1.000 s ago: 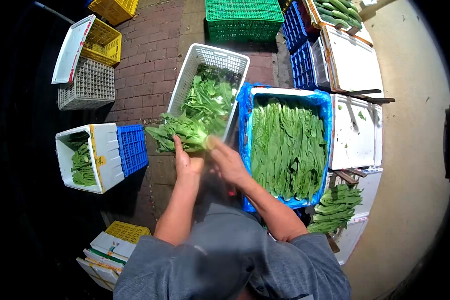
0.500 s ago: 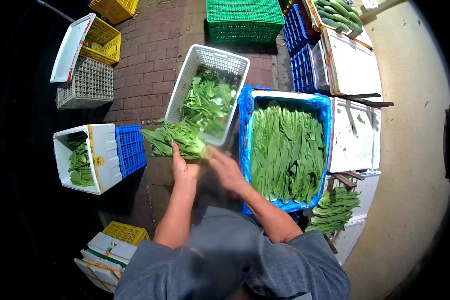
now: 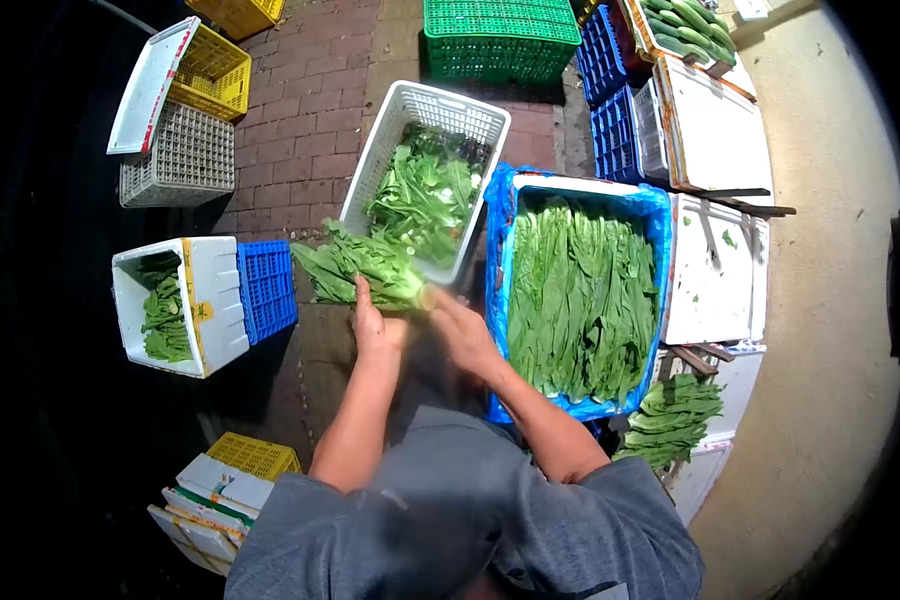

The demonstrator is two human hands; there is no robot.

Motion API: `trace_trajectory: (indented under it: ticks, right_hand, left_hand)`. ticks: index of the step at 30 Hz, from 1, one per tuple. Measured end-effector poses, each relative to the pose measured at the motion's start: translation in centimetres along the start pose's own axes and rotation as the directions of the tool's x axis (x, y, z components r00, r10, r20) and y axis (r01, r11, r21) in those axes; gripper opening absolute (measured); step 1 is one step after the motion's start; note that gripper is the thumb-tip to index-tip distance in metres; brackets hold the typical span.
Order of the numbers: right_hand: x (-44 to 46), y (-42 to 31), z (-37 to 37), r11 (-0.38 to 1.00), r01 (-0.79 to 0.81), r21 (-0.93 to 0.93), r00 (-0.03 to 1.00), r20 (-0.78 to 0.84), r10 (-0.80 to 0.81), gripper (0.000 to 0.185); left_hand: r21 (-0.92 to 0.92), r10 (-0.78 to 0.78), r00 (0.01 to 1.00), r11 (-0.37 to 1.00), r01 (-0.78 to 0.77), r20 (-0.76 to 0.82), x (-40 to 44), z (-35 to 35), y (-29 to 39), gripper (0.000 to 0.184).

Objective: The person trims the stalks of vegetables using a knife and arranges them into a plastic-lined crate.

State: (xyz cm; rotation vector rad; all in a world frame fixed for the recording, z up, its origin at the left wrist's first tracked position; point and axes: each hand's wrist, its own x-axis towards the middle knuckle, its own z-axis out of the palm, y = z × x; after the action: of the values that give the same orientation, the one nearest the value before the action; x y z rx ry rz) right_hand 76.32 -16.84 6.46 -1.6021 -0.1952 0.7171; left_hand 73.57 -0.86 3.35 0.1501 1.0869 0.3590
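Note:
A head of leafy greens point(image 3: 362, 265) lies sideways in my left hand point(image 3: 375, 322), which is wrapped round it from below with the thumb up. Its pale cut base points right. At that base is my right hand point(image 3: 460, 332), its fingers closed together and partly blurred; whether they grip anything is too unclear to see. Just beyond the hands a white basket point(image 3: 358, 180) holds loose leaves point(image 3: 425, 195). Right of my right hand, a foam box lined with blue plastic point(image 3: 494, 250) is filled with long greens point(image 3: 580, 300) in rows.
A green crate point(image 3: 500, 45) stands ahead. At left are a white foam box point(image 3: 217, 300) with greens, a blue crate point(image 3: 267, 290) and a grey crate point(image 3: 180, 155). Foam lids point(image 3: 712, 270), more greens point(image 3: 673, 420) and cucumbers point(image 3: 685, 28) lie along the right wall.
The greens have tilted slightly in my left hand, their base shifting a little right. Both hands stay close together at the base. The whole view has shifted slightly.

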Motion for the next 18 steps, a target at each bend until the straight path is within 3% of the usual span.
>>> trace_trajectory:
  ticks: [1, 4, 8, 9, 13, 16, 18]
  right_hand:
    - [-0.2, -1.1, -0.7, 0.972, -0.217, 0.090, 0.975, 0.076, 0.210, 0.048]
    - [-0.5, -0.2, -2.2, 0.842, -0.442, 0.308, 0.895, 0.081, 0.440, 0.051]
    - [2.4, 0.2, -1.5, 0.926, -0.312, 0.212, 0.950, 0.068, 0.304, 0.055]
    - [3.1, -1.6, -1.4, 0.910, -0.389, 0.143, 0.920, 0.015, 0.391, 0.051]
    - [4.2, 1.0, -0.6, 0.980, -0.022, -0.199, 0.999, -0.050, 0.013, 0.054]
    - [4.4, 1.0, -0.1, 0.975, 0.096, -0.201, 0.990, -0.085, -0.115, 0.056]
    - [4.7, 0.6, -0.1, 0.978, 0.019, -0.209, 0.999, -0.034, -0.026, 0.053]
  left_hand:
    - [-0.006, 0.030, 0.999, 1.000, -0.030, 0.030, 0.8, -0.4, 0.1, 0.056]
    - [-0.055, 0.060, 0.996, 0.997, -0.056, 0.069, 1.8, -0.8, 2.2, 0.059]
    - [-0.014, 0.075, 0.995, 0.997, -0.074, 0.063, 1.9, -0.2, 2.8, 0.062]
    - [0.037, 0.127, 0.991, 0.991, -0.128, 0.044, 1.7, 0.0, 2.4, 0.065]
    - [0.111, 0.225, 0.971, 0.966, -0.233, 0.082, 2.5, 0.0, 1.9, 0.070]
    - [0.125, 0.224, 0.971, 0.964, -0.234, 0.088, 3.5, -0.3, 1.2, 0.068]
    - [0.141, 0.242, 0.965, 0.957, -0.254, 0.097, 3.8, -0.2, 0.6, 0.068]
